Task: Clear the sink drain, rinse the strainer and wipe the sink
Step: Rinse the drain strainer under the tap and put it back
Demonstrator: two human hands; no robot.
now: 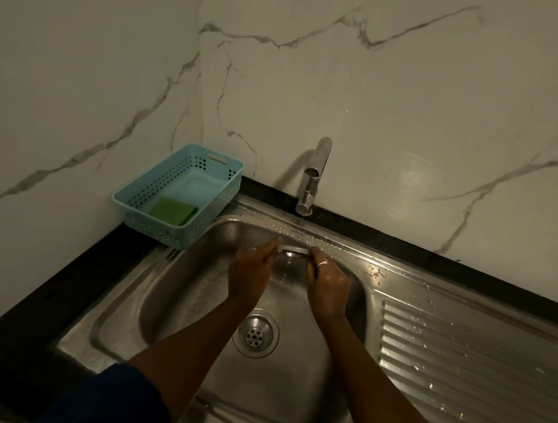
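Observation:
Both my hands hold a round metal strainer (293, 251) over the far part of the steel sink bowl (173, 289), under the tap (312, 180). My left hand (250, 272) grips its left rim and my right hand (326, 285) grips its right rim. A thin stream of water appears to run through the strainer into the bowl. The drain opening (255, 335) with its perforated centre lies bare in the bowl floor between my forearms.
A light blue plastic basket (152, 222) stands on the black counter at the sink's back left corner, with a green scrub sponge (172, 211) inside. The ribbed draining board (468, 362), wet with drops, extends to the right. Marble walls stand behind and to the left.

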